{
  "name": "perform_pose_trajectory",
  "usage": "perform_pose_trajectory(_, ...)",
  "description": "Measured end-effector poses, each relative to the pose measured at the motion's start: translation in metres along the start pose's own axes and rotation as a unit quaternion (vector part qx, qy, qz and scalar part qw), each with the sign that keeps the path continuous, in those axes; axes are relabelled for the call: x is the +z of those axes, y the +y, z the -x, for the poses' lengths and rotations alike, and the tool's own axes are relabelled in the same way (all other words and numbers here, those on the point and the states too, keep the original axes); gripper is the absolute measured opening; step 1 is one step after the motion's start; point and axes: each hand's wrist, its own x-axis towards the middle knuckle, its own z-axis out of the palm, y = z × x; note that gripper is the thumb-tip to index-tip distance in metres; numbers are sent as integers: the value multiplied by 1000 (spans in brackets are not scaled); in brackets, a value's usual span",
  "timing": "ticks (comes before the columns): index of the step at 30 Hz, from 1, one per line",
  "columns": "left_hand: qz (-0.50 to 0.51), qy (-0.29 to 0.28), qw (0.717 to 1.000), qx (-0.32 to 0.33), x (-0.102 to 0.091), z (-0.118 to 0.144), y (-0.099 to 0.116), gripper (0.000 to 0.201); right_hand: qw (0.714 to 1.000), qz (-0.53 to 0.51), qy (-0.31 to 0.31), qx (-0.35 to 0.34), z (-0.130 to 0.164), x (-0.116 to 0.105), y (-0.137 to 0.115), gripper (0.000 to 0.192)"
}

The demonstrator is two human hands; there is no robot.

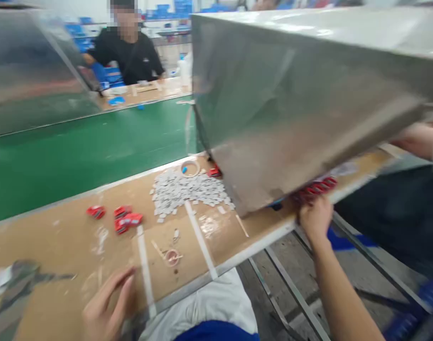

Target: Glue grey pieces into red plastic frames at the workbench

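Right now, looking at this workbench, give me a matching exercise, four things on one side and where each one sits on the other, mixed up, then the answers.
Things:
1. Pile of small grey squares
2. Roll of tape
3. Left hand
4. Right hand

Places:
A. At the bench's near edge, by a row of red pieces under the big metal box
B. Flat on the brown bench top, bottom left
C. Middle of the bench, left of the metal box
D. Just behind the grey pile, near the green belt

Pairs: 1-C, 2-D, 3-B, 4-A
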Motion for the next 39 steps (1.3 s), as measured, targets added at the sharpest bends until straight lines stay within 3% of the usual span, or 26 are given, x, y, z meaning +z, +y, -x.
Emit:
perform_pose_trajectory(3, -8, 80, 996, -34, 7, -39, 9, 38, 999, 15, 50, 5, 9, 4, 5, 13)
perform_pose_trajectory(6, -50, 46, 998, -8, 15, -82, 2, 44, 994, 17, 110, -8, 33, 7, 5, 16)
perform_pose_trajectory(10, -117, 42, 989, -75, 23, -111, -12, 44, 985, -36, 149, -76, 85, -3, -21, 13)
perform_pose_trajectory(16, -90, 59, 988, -109, 18, -102, -28, 16, 989, -115, 10, -95, 150, -24, -88, 26)
perform_pose_trajectory(21, -33, 93, 983, -152, 3, -71, -35, 8, 975, -190, -92, -70, 166, -21, -125, 29)
perform_pose_trajectory(23, 72, 124, 972, -185, -2, -56, -32, 18, 961, -231, -140, -56, 169, -16, -142, 29)
perform_pose_trajectory(25, 265, 144, 929, -216, -3, -41, -23, 33, 938, -270, -208, -62, 175, -10, -161, 27)
perform_pose_trajectory(27, 469, 129, 841, -237, -2, -28, -11, 46, 900, -297, -304, -93, 183, -5, -182, 25)
perform_pose_trajectory(29, 592, 95, 759, -253, 4, -18, 1, 51, 856, -311, -393, -130, 191, -2, -202, 23)
perform_pose_trajectory(31, 653, 69, 707, -262, 12, -11, 12, 48, 827, -311, -441, -159, 196, 0, -219, 24)
perform_pose_trajectory(35, 712, -8, 661, -237, 31, -5, 23, 45, 798, -309, -472, -214, 194, 3, -245, 16)
perform_pose_trajectory(39, 726, -51, 658, -194, 46, -2, 25, 60, 783, -321, -469, -253, 189, 6, -257, 16)
